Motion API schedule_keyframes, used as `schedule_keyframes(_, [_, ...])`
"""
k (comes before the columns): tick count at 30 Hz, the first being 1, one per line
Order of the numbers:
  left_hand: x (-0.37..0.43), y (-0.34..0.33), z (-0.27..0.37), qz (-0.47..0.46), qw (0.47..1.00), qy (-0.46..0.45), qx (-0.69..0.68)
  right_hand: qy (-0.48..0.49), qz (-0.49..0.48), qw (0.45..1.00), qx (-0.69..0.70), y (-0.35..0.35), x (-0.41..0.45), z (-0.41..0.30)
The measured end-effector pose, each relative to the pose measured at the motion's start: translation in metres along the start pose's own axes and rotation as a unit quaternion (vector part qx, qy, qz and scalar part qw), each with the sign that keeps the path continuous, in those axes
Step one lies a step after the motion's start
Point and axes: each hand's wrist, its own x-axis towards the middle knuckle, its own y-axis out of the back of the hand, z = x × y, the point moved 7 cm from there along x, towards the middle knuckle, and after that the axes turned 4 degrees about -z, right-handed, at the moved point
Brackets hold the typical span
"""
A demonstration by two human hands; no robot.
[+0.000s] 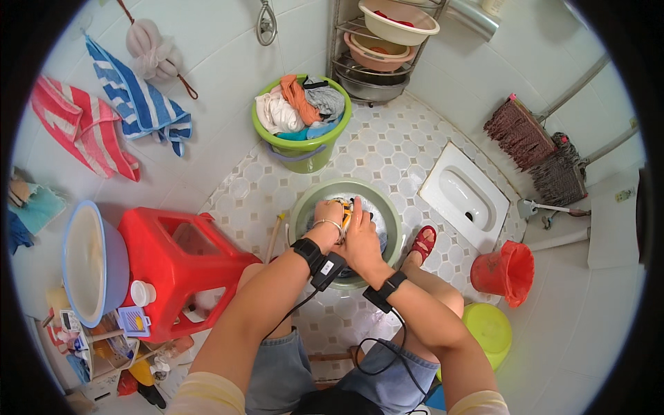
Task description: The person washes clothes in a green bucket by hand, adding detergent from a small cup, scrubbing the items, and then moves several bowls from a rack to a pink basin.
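A pale green basin (306,196) stands on the floor before me with water and wet, dark cloth inside. Over it, my left hand (328,222) is closed in a fist around a yellow, black and white cloth (346,209). My right hand (362,239) presses against the same cloth from the right, its fingers bent and partly stretched forward. Most of the cloth is hidden by the two hands. Black straps with small devices and cables sit on both wrists.
A green bucket (306,150) heaped with clothes stands beyond the basin. To the left is a red plastic stool (155,259) beside a blue basin (116,264). At right are a squat toilet (467,194), a lined red bin (498,275) and mops (519,132).
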Motion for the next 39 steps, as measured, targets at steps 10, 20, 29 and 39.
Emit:
schedule_keyframes(10, [-0.032, -0.007, 0.064, -0.172, 0.984, -0.039, 0.023, -0.246, -0.22, 0.556, 0.763, 0.005, 0.027, 0.044])
schedule_keyframes(20, [-0.064, -0.016, 0.068, -0.372, 0.918, 0.061, -0.121, -0.278, -0.357, 0.551, 0.701, -0.02, -0.001, 0.017])
schedule_keyframes(29, [-0.03, 0.005, 0.051, -0.302, 0.949, -0.016, -0.092, -0.108, -0.216, 0.778, 0.581, -0.045, 0.017, -0.006])
schedule_keyframes(39, [-0.013, 0.059, 0.008, -0.083, 0.983, -0.066, 0.149, -0.138, -0.195, 0.94, 0.246, -0.066, -0.016, -0.021])
